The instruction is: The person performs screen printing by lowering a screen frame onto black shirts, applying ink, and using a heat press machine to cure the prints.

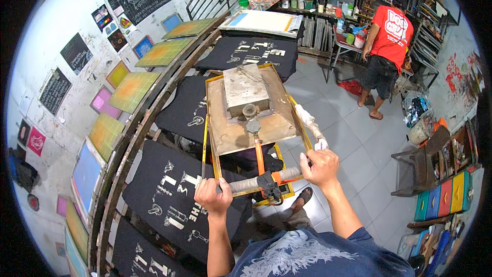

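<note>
In front of me is a yellow metal frame [207, 138] carrying a wide brown metal plate [230, 138] with a grey box [247, 90] on top. A round fitting and an orange hose [259, 156] run from the box toward a wrapped crossbar [245, 185]. My left hand [212, 196] is closed around the frame at the crossbar's left end. At the right end, my right hand [322, 166] grips the frame's other side, beside a white-wrapped part [308, 120]. Black printed T-shirts [177, 200] lie on boards to the left and beneath the frame; the frame hides part of them.
A long dark rail [136, 141] curves along the left, with yellow-green screens [134, 91] leaning behind it. At the back right a person in a red shirt [392, 33] stands by a table and shelves. A dark chair [423, 161] and coloured drawers [445, 196] stand right.
</note>
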Demonstrator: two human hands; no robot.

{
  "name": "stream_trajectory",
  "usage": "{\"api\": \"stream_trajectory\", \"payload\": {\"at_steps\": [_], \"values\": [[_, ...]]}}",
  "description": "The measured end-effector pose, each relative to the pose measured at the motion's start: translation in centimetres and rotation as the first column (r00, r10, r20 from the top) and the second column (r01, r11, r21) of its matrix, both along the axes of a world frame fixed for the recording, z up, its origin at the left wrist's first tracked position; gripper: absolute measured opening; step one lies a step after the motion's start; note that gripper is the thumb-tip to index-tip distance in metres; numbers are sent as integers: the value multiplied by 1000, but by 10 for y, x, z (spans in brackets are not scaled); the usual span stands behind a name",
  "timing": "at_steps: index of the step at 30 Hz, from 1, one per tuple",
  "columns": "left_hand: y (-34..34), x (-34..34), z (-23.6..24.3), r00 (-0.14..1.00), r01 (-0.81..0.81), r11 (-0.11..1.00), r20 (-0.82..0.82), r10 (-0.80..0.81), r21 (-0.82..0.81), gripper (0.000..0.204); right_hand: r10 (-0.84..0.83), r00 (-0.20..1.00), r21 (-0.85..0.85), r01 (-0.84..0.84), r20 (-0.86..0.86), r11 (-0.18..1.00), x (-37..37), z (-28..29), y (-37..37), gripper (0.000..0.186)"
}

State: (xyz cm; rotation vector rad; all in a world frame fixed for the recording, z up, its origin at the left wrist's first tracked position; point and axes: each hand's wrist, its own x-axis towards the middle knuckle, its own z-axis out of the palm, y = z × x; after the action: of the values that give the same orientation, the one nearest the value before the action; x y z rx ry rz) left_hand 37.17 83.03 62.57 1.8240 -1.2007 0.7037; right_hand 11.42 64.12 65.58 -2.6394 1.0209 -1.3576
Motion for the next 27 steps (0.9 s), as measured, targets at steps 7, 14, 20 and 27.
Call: {"api": "stream_trajectory", "payload": {"at_steps": [7,14,20,27], "values": [[0,0,1,1000,11,1000,7,-11,-7,23,-2,1000,13,2,4,1000,-1,-3,0,30],[1,0,2,1000,12,1000,9,-11,-5,23,0,1000,15,0,18,1000,1,0,1,31],[-1,-2,2,1000,19,1000,-9,-19,-7,22,6,999,6,-7,40,1000,0,-1,0,32],[1,-1,-2,999,28,1000,-16,-28,-4,20,0,1000,-9,0,-3,1000,-2,-1,0,31]]}}
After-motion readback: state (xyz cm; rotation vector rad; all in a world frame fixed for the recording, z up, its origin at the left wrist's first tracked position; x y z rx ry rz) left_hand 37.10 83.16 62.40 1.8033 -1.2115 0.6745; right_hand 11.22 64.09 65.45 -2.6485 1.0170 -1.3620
